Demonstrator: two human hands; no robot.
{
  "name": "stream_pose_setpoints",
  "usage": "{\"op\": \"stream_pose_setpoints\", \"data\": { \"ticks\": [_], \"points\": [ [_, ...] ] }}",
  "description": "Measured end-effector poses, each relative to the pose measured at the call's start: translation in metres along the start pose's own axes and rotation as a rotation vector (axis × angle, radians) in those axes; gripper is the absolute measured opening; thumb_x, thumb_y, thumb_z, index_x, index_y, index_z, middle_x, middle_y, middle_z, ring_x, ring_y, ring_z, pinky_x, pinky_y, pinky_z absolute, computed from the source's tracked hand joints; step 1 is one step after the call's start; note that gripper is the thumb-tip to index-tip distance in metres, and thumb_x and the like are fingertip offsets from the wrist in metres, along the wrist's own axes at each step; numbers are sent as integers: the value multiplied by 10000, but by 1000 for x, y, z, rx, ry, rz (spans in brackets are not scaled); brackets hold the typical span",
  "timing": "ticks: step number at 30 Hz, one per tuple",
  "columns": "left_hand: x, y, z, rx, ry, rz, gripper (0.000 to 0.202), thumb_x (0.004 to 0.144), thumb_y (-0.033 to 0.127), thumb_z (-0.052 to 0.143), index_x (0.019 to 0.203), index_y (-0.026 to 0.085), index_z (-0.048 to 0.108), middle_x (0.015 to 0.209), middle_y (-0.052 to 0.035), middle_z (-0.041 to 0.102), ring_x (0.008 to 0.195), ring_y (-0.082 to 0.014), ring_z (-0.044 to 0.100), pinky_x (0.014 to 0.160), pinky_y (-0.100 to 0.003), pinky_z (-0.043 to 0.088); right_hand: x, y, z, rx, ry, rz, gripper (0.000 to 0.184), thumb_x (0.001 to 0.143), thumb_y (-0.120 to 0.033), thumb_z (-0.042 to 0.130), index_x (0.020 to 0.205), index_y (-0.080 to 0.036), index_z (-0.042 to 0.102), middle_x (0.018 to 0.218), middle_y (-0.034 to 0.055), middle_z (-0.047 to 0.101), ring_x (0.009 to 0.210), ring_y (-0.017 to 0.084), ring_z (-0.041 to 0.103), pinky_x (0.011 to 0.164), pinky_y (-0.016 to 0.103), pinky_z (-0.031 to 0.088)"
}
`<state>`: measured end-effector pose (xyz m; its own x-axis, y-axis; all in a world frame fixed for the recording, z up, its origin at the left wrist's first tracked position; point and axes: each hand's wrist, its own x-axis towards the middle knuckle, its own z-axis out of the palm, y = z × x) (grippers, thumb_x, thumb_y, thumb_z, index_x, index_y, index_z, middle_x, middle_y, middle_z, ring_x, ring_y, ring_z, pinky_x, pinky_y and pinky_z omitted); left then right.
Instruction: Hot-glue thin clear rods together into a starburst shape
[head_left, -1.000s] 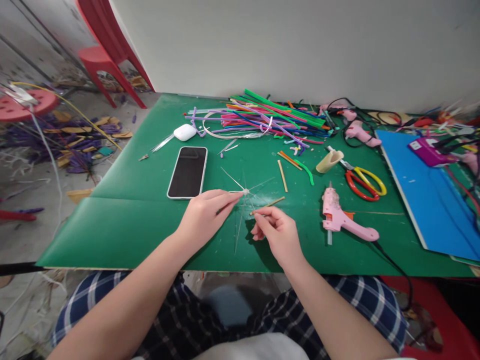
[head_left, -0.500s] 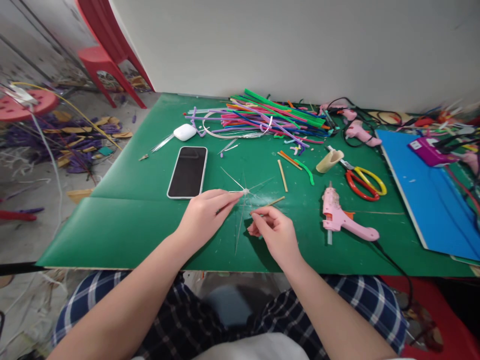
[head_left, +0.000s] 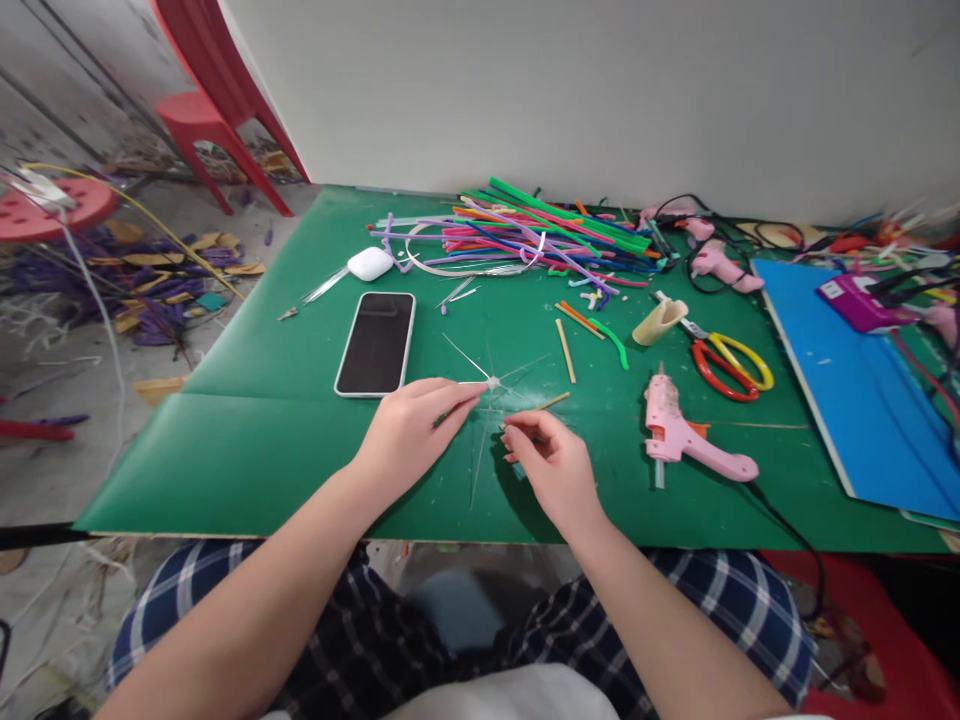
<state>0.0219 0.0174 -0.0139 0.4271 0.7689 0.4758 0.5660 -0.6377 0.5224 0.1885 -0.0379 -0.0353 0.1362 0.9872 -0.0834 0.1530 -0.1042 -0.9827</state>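
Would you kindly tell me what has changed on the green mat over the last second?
The right hand shifted slightly left, then back a little, and keeps the near end of the tan stick pinched. The left hand still pinches the spoked piece near its hub. The phone, glue gun and scissors lie where they were.

A starburst of thin clear plastic spokes [head_left: 492,382], joined at a small white hub, lies flat on the green bench [head_left: 255,450]. The left hand [head_left: 409,430] pinches one spoke. Just right of it slants a thin tan stick [head_left: 551,403], its near end pinched by the right hand [head_left: 551,465].
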Motion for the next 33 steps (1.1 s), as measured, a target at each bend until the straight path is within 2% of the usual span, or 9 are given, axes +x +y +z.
{"op": "stream_pose_setpoints", "data": {
  "ticks": [5,10,13,17,20,23,26,29,33],
  "points": [
    [0,2,-1,9,12,-18,185,834,224,516,945,209,663,861,-22,699,758,-136,640,690,-238,503,-1,3,0,-1,51,-55,157,793,-313,545,875,-197,613,794,33,629,721,158,603,622,302,527],
    [1,3,-3,51,49,-57,154,823,238,536,896,207,668,831,-2,698,749,-128,636,696,-236,502,-6,-9,-17,-186,218,-316,122,805,-267,533,872,-200,610,948,62,572,838,171,576,583,268,524],
    [0,3,-8,79,114,-69,130,815,236,548,860,206,667,812,2,698,737,-128,637,682,-240,506,-9,-23,-58,-379,327,-406,139,815,-275,534,910,-214,614,954,51,594,859,173,578,719,318,513],
    [-2,5,-19,120,215,-113,127,809,231,558,883,229,660,833,6,699,750,-140,639,675,-262,518,-18,-21,-134,-797,488,-253,302,791,-413,553,1039,-248,603,1099,63,579,941,230,567,838,406,462],
    [-6,12,-26,139,276,-127,126,804,228,565,892,259,649,844,19,697,745,-141,638,669,-271,524,-27,1,-176,-1054,352,-193,524,745,-543,542,1147,-207,558,1160,104,556,1090,299,488,919,464,394],
    [-12,21,-29,122,302,-162,107,795,227,580,884,257,630,823,25,690,709,-125,642,618,-242,520,-30,23,-189,-1161,230,-179,622,752,-577,502,1208,-153,511,1214,128,520,1098,301,479,932,446,386],
    [-22,26,-28,-71,341,-291,133,779,239,598,908,232,564,760,26,676,696,-126,656,548,-214,510,-23,34,-188,-1232,214,-197,610,764,-544,500,1210,-128,503,1217,141,510,1083,305,483,921,433,389],
    [-36,24,-24,-278,309,-385,168,782,232,589,927,217,505,712,25,666,699,-137,665,603,-235,533,-13,36,-192,-1248,151,-213,561,754,-524,516,1155,-132,530,1139,143,547,1026,306,508,877,435,411],
    [-60,25,-20,-221,235,-362,140,767,223,598,890,199,534,719,11,667,652,-132,657,612,-243,529,-10,32,-202,-1200,92,-225,408,781,-460,495,1049,-160,564,1039,127,580,978,292,527,845,436,421]
  ]
}}
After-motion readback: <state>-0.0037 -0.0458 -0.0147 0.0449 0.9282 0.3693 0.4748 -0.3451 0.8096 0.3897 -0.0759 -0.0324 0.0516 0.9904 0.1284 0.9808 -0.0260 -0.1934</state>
